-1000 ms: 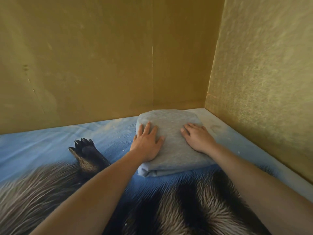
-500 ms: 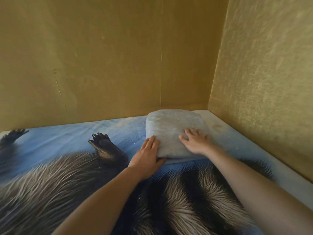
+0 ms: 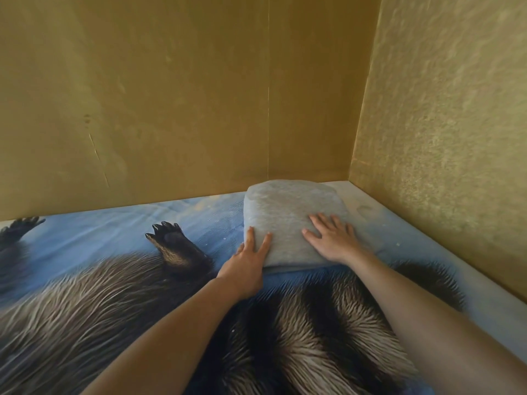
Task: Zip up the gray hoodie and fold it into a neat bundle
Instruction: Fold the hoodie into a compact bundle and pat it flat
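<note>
Yellow walls (image 3: pixel 171 95) behind, printed bedsheet (image 3: pixel 85 246) below, folded gray hoodie (image 3: pixel 285 218) near the corner, left hand (image 3: pixel 246 266) and right hand (image 3: pixel 332 240) flat, fingers spread; soft, light, probably best gripped underneath both sides.

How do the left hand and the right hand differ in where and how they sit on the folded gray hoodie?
The left hand sits at the near left edge of the gray hoodie, only its fingers reaching onto the cloth; the right hand lies wholly on top, nearer the right side. The left hand's fingers are fairly close together and point away from the person; the right hand's are spread and angle leftward. Both are flat with straight fingers, gripping nothing.
</note>
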The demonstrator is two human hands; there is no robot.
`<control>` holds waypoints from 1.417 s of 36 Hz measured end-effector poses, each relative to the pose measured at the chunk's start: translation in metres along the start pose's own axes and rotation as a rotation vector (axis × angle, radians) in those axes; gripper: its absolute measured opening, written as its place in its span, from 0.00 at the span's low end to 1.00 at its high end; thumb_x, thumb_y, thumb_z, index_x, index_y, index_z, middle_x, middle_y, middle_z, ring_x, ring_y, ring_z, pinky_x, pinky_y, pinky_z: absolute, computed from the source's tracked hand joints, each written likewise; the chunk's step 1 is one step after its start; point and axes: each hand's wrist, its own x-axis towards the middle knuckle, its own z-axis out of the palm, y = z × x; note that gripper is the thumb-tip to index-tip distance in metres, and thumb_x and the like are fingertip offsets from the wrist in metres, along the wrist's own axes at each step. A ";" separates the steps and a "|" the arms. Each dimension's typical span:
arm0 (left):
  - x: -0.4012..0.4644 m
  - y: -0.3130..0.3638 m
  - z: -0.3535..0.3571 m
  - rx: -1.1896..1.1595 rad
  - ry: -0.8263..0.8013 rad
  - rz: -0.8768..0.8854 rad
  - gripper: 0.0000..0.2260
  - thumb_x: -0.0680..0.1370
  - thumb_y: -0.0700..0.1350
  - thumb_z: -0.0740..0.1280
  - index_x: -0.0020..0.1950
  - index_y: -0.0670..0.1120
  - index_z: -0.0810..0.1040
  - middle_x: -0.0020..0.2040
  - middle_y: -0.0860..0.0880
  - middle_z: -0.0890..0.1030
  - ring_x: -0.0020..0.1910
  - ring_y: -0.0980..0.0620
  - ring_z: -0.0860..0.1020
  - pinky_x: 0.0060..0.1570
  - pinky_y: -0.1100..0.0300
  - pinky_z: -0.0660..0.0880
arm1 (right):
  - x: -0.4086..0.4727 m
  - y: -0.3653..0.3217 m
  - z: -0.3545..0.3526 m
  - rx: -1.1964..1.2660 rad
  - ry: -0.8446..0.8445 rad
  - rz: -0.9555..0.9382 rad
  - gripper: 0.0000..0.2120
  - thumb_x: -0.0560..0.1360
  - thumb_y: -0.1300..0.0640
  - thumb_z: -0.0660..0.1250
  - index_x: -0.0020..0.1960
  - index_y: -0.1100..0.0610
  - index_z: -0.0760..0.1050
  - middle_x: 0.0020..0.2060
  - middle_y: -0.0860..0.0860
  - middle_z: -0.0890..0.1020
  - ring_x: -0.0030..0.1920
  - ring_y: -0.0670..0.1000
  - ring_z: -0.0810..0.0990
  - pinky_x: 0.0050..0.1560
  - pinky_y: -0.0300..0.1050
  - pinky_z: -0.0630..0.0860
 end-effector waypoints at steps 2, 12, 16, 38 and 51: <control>0.003 -0.003 -0.006 0.052 -0.024 0.010 0.40 0.81 0.49 0.60 0.83 0.57 0.34 0.82 0.41 0.32 0.82 0.37 0.50 0.77 0.34 0.57 | 0.000 -0.002 -0.004 -0.008 -0.009 -0.002 0.36 0.79 0.27 0.40 0.83 0.41 0.43 0.84 0.44 0.44 0.83 0.54 0.41 0.79 0.66 0.42; 0.032 0.001 -0.011 -0.178 0.102 -0.061 0.30 0.81 0.60 0.41 0.82 0.51 0.49 0.83 0.42 0.47 0.82 0.35 0.48 0.74 0.29 0.59 | 0.010 0.016 -0.007 0.052 0.357 0.066 0.32 0.84 0.39 0.49 0.75 0.62 0.67 0.74 0.60 0.69 0.75 0.59 0.66 0.77 0.58 0.62; 0.032 0.010 0.006 -0.307 0.170 -0.138 0.36 0.83 0.68 0.43 0.84 0.49 0.40 0.84 0.46 0.40 0.83 0.43 0.45 0.79 0.37 0.53 | 0.014 0.025 -0.004 0.035 0.316 0.164 0.35 0.82 0.35 0.46 0.75 0.61 0.67 0.72 0.61 0.70 0.72 0.62 0.68 0.75 0.60 0.63; 0.095 -0.003 -0.016 -0.691 0.191 -0.561 0.42 0.73 0.73 0.67 0.71 0.41 0.64 0.66 0.39 0.75 0.62 0.37 0.78 0.61 0.43 0.77 | 0.039 0.025 -0.031 0.329 0.051 0.450 0.75 0.49 0.09 0.55 0.81 0.60 0.58 0.76 0.59 0.69 0.73 0.63 0.71 0.71 0.60 0.69; 0.104 0.001 -0.021 -0.679 0.176 -0.608 0.39 0.71 0.74 0.67 0.66 0.42 0.74 0.57 0.43 0.80 0.52 0.42 0.81 0.56 0.47 0.80 | 0.047 0.032 -0.039 0.509 0.024 0.319 0.45 0.64 0.26 0.74 0.69 0.57 0.76 0.64 0.54 0.81 0.62 0.58 0.80 0.52 0.46 0.72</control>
